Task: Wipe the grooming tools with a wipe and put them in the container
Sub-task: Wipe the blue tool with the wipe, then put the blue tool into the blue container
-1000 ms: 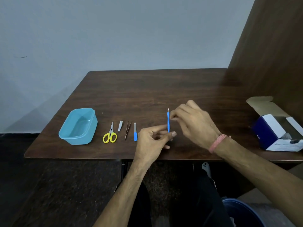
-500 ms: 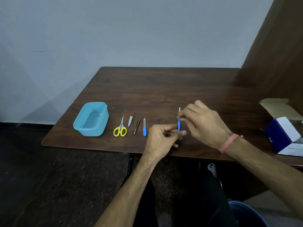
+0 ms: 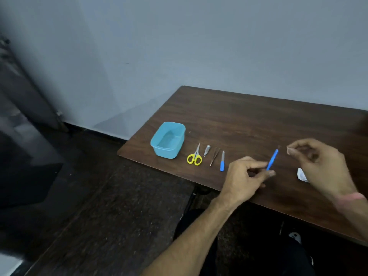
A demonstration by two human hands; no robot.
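Two hands work above the worktop (image 3: 258, 116). The left hand (image 3: 244, 179) pinches the lower end of a blue tool (image 3: 272, 159), which tilts up to the right. The right hand (image 3: 318, 164) hovers just beside the tool's tip, fingers curled, holding nothing visible. A crumpled wipe (image 3: 302, 174) lies below it. Scissors (image 3: 195, 156), clipper (image 3: 207, 150), tweezers (image 3: 214, 159) and file (image 3: 222, 163) lie in a row right of the empty container (image 3: 168, 139).

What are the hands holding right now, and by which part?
The left hand pinches the blue-handled tool at its lower handle end. The right hand holds nothing visible.
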